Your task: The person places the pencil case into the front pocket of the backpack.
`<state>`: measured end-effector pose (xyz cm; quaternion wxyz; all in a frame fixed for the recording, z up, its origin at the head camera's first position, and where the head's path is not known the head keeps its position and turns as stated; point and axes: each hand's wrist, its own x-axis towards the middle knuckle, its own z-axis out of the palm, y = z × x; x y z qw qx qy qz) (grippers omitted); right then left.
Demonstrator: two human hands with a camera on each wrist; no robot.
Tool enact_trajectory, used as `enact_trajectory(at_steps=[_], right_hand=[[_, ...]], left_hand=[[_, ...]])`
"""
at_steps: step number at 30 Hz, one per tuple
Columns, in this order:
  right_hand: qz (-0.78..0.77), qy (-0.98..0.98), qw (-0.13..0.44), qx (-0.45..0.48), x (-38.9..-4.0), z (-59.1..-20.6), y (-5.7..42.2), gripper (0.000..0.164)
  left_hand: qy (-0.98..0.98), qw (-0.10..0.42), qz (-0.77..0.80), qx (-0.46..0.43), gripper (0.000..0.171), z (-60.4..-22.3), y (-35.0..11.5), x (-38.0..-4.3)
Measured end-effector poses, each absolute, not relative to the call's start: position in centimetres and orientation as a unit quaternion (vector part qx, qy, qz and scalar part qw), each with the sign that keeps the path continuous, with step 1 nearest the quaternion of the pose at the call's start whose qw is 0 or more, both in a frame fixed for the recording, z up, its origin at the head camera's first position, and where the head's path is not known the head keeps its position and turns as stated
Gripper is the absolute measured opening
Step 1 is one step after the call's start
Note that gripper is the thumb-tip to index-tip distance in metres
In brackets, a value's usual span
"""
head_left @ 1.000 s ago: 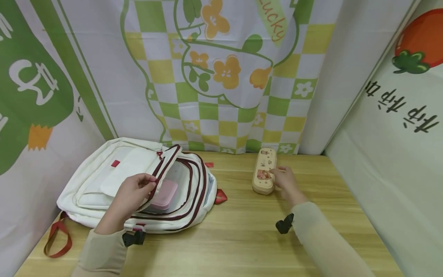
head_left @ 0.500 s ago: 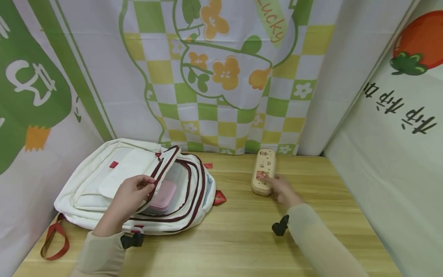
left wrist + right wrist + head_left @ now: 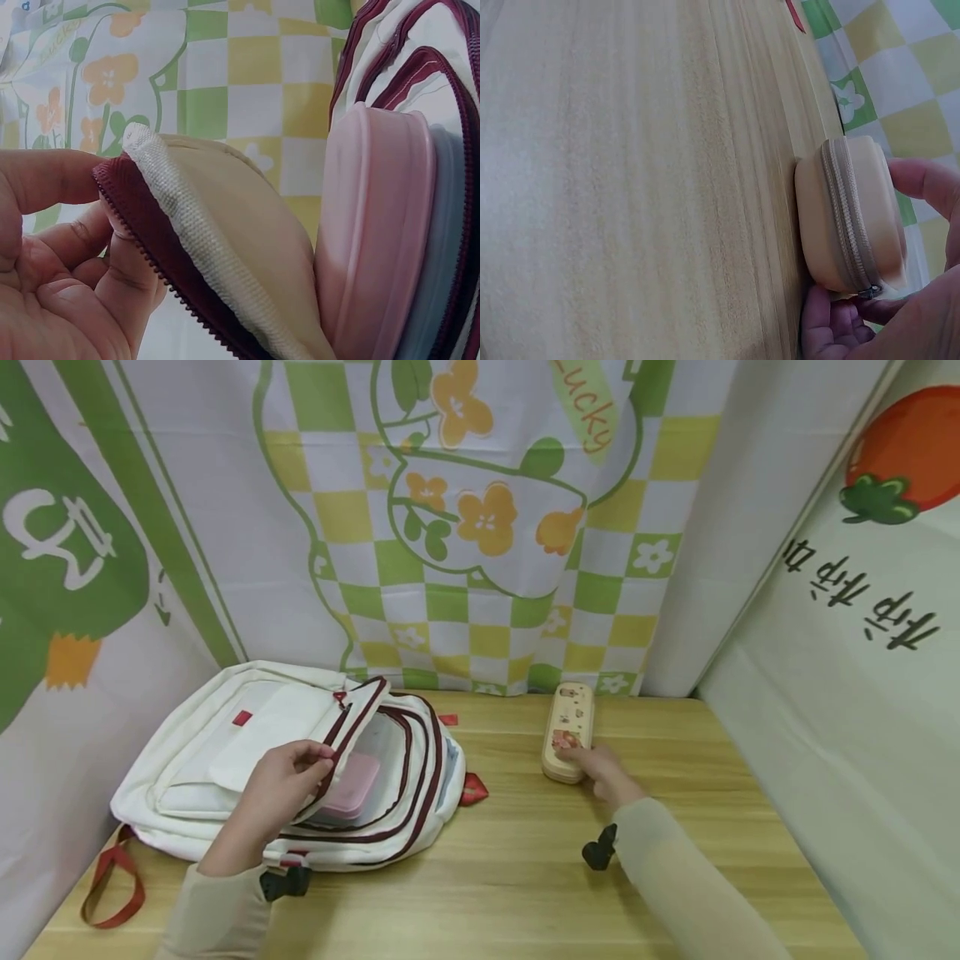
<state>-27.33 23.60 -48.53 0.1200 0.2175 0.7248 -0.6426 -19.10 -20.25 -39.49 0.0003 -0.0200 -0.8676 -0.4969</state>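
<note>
A white backpack point(image 3: 202, 752) with dark red zips lies on the table at the left, its front compartment unzipped. My left hand point(image 3: 281, 789) pinches the zipped edge of its flap point(image 3: 202, 247) between thumb and fingers, holding it raised. Inside the opening sit a pink box point(image 3: 375, 225) and, behind it, a pale blue-grey thing point(image 3: 444, 225), mostly hidden. At the right, a cream zipped pencil case point(image 3: 572, 714) with bear prints lies on the table. My right hand point(image 3: 603, 772) grips its near end, one digit on top and other fingers low against the side.
The wooden table point(image 3: 517, 868) runs between the backpack and the pencil case. A patterned curtain point(image 3: 480, 627) hangs along its back edge. A red strap loop point(image 3: 112, 889) trails from the backpack at the left.
My right hand has moved from the pencil case's right side toward its near end and taken hold there. The left hand still holds the flap; the head view has shifted slightly.
</note>
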Motion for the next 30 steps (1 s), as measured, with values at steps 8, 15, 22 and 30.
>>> enact_trajectory(at_steps=[8,15,22,30], right_hand=[[-0.637,0.733,0.109,0.213,-27.0,-48.8,23.2,0.071],[-0.673,0.71,0.109,0.177,-26.6,-49.2,24.2,0.073],[-0.711,0.667,0.167,0.144,-26.7,-49.0,25.5,0.076],[-0.735,0.636,0.194,0.134,-26.0,-48.8,26.3,0.079]], left_hand=[[-0.862,-0.007,-0.507,-0.01,0.022,-39.5,-20.2,-19.0],[-0.861,-0.006,-0.509,-0.011,0.02,-39.7,-20.0,-19.0],[-0.862,-0.006,-0.507,-0.01,0.02,-39.6,-20.1,-19.0],[-0.861,-0.008,-0.508,-0.015,0.02,-39.6,-20.0,-19.0]])
